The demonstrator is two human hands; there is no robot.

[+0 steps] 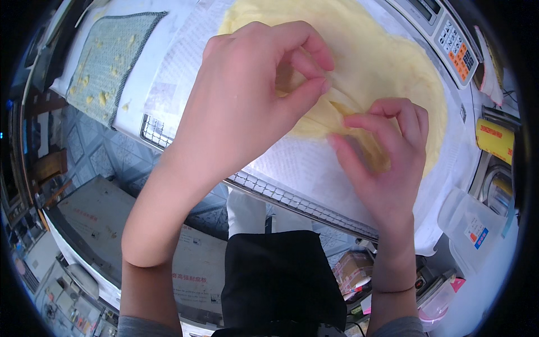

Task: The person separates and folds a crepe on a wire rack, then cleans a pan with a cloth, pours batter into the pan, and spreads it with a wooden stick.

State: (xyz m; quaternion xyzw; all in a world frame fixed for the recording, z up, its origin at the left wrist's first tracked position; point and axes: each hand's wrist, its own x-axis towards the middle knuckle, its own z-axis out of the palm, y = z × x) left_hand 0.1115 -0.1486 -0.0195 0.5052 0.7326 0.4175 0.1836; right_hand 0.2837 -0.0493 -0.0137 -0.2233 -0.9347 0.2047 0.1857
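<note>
A thin, pale yellow sheet, perhaps dough or a crepe, lies on white printed paper over a wire rack. My left hand is above its near left part, with thumb and fingertips pinched on a raised, stretched fold. At the near edge, my right hand has its thumb and index finger close to the same fold; a darker yellow, translucent flap shows between and behind its fingers. Whether the right fingertips grip the flap cannot be told.
A digital scale stands at the back right. A greenish mesh cloth with yellow crumbs lies at the left. Clear plastic containers and a yellow box are at the right. Below are grey boards and a cardboard box.
</note>
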